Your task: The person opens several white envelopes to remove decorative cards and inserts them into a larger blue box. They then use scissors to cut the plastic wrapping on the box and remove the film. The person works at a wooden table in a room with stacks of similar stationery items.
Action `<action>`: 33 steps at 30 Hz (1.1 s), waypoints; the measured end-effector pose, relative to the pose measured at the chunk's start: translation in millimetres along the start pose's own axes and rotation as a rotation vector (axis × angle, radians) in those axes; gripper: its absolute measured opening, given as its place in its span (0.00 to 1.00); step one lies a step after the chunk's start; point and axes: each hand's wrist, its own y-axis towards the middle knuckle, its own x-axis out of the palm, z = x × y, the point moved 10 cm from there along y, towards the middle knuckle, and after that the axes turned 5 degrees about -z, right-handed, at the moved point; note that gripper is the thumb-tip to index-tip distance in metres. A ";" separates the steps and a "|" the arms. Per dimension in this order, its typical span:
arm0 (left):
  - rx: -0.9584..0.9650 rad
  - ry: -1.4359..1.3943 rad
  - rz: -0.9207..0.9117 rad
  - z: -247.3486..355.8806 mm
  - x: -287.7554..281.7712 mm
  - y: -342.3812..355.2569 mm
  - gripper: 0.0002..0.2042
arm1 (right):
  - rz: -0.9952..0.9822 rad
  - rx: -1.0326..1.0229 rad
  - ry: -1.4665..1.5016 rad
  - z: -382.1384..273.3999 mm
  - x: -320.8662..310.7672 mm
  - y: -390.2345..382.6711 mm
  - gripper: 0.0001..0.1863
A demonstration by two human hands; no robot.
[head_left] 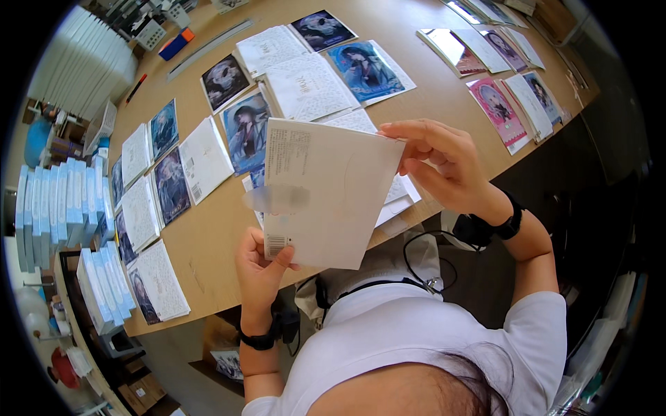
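A flat white packet (322, 201), with small print and a barcode on its face, is held up over the near edge of the wooden table (208, 291). My left hand (266, 270) grips its lower left corner, thumb on the face. My right hand (444, 163) has its fingers closed on the upper right edge. Just behind the packet lie an illustrated blue card (246, 132) and white decorated sleeves (302, 87), partly hidden by it.
Rows of cards and sleeves (166, 277) cover the left, pink-framed cards (496, 114) the right. Stacked light-blue boxes (62, 208) stand at far left, near a red pen (137, 88) and white basket (100, 128). A dark cable (409, 253) hangs below the table edge.
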 end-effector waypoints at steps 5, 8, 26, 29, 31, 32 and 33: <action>-0.045 -0.010 -0.129 -6.2 35.2 12.0 0.10 | 0.157 0.145 0.084 20.7 -26.3 -17.6 0.13; -0.063 0.003 -0.185 -10.1 54.2 21.4 0.09 | 0.250 0.173 0.142 31.3 -43.5 -27.4 0.12; -0.042 0.115 -0.273 -18.2 137.5 58.7 0.06 | 0.482 0.238 0.116 55.1 -114.8 -80.4 0.09; -0.011 0.150 -0.270 -14.5 155.2 66.4 0.19 | 0.449 0.316 0.091 69.4 -132.3 -96.5 0.10; 0.047 0.118 -0.260 -10.3 167.5 71.3 0.24 | 0.479 0.358 0.081 84.1 -142.6 -110.3 0.10; 0.029 0.159 -0.300 -16.3 173.0 74.1 0.28 | 0.496 0.390 0.109 92.2 -146.5 -117.6 0.10; -0.009 0.139 -0.323 -21.9 178.8 76.7 0.28 | 0.513 0.422 0.136 100.0 -150.0 -125.0 0.10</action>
